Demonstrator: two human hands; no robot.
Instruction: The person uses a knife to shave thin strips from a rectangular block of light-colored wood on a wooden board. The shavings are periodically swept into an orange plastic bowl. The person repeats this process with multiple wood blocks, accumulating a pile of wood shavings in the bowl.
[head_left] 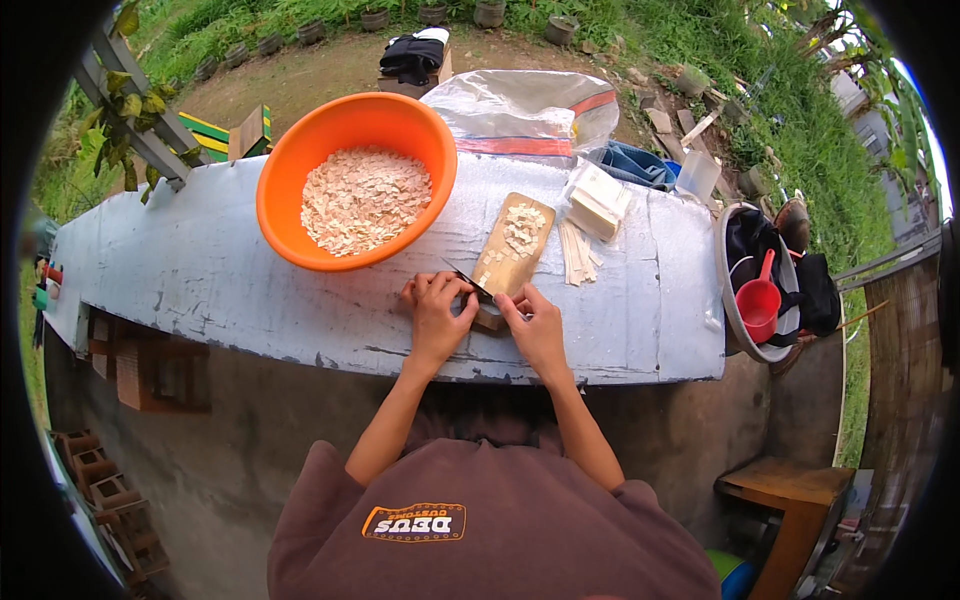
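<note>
A knife (468, 279) with a thin dark blade slants across the near end of a small wooden board (516, 268). Its blade runs from the fingertips of my right hand (534, 322) towards the far left; the handle is hidden. My right fingers are pinched together at the knife's near end. Beside the blade, my left hand (440, 312) is closed with bent fingers, and what it grips is hidden under them. Small pale cut pieces (524, 229) lie heaped on the far part of the board, with a few loose ones close to the blade.
An orange basin (437, 200) holds many pale flakes. Right of the board lie pale strips (577, 254) and a stacked pale bundle (598, 202). A clear plastic sack (520, 105) rests behind. A tub (728, 290) with a red dipper (759, 301) stands at the right table edge.
</note>
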